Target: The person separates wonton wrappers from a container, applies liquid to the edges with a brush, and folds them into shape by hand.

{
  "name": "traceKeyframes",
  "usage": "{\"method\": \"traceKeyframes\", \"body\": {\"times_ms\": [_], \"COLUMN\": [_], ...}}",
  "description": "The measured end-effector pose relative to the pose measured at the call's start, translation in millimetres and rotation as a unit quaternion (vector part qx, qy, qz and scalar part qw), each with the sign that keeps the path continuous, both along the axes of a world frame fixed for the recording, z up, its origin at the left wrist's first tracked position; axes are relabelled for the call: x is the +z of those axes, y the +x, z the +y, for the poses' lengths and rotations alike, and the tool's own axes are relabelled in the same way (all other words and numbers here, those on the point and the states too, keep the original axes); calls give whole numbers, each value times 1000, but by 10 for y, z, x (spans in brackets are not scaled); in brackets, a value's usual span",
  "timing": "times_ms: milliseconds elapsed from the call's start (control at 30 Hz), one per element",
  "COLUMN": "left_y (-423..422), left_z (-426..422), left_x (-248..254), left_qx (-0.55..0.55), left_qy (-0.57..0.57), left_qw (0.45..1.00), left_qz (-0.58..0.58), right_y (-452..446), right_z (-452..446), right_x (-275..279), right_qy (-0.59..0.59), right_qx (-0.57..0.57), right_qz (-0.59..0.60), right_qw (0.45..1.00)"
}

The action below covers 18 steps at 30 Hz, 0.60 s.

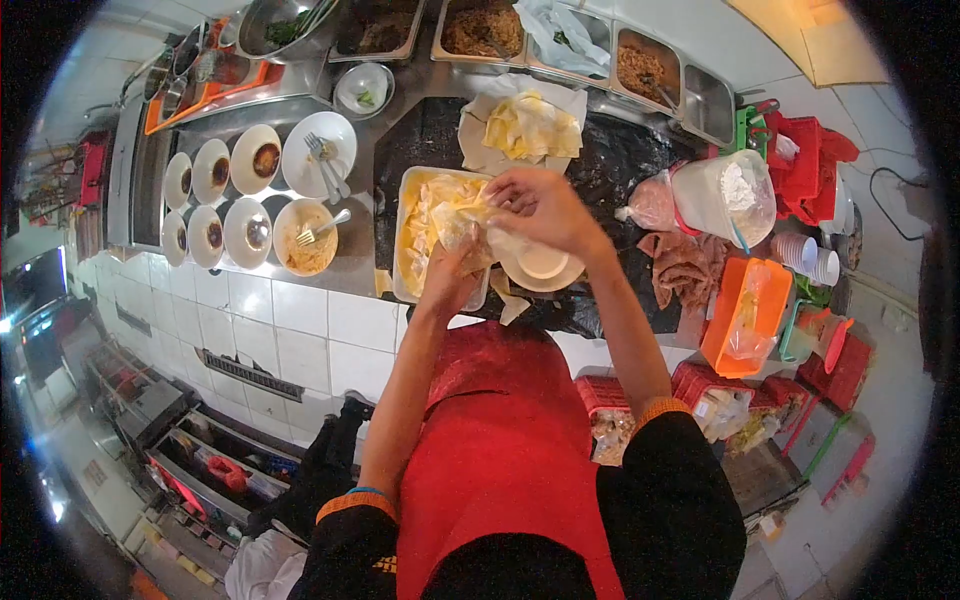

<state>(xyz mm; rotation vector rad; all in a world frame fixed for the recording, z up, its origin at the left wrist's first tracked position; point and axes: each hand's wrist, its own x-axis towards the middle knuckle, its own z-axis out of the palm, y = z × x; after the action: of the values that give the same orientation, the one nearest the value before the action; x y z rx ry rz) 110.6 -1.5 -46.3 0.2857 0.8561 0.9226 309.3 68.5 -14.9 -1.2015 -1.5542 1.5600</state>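
Note:
Over a white rectangular tray (pixel 404 240) of folded yellow dumplings (pixel 432 195), my left hand (pixel 458 262) holds a thin, pale yellow dough wrapper (pixel 462 218). My right hand (pixel 535 203) is curled at the wrapper's right side, fingers bent together near its edge. Whether the right fingertips grip the dough or a filling is too small to tell. A round white bowl (pixel 562 277) sits right of the tray, partly under my right wrist. Behind my hands, a stack of loose wrappers (pixel 530 125) lies on a pale sheet (pixel 478 150).
Several bowls with dark sauce (pixel 254 160) stand left, beside a plate of forks (pixel 335 140). Metal food pans (pixel 485 30) line the back. Rightward are a white tub (pixel 715 195), a brown cloth (pixel 685 265) and an orange basket (pixel 735 325). Black plastic (pixel 620 150) covers the worktop.

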Motion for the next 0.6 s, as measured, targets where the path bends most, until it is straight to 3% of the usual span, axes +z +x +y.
{"method": "traceKeyframes", "body": {"times_ms": [67,133,200,300,433,500,600], "left_y": [10,-4,-62,-161,-350,-501,-502], "left_z": [-26,-69,-121,-162,-282,-337,-287], "left_x": [-90,-54,5,135,-8,-30,-37], "left_qx": [45,61,90,98,88,63,9], "left_qy": [-30,-26,-70,-75,-37,-43,-3], "left_qw": [999,998,993,991,993,989,987], "left_qz": [-3,15,33,46,75,-129,-160], "right_y": [233,544,796,886,871,867,863], "right_z": [266,631,884,1021,1031,1027,1026], "right_x": [-67,-666,-1118,-1360,-1325,-1291,-1199], "right_qy": [-3,103,249,291,259,167,134], "right_qx": [-36,-173,-201,-169,-166,-178,-190], "right_qz": [-111,-207,-351,-397,-418,-335,-245], "right_qw": [993,957,880,854,855,910,941]}}
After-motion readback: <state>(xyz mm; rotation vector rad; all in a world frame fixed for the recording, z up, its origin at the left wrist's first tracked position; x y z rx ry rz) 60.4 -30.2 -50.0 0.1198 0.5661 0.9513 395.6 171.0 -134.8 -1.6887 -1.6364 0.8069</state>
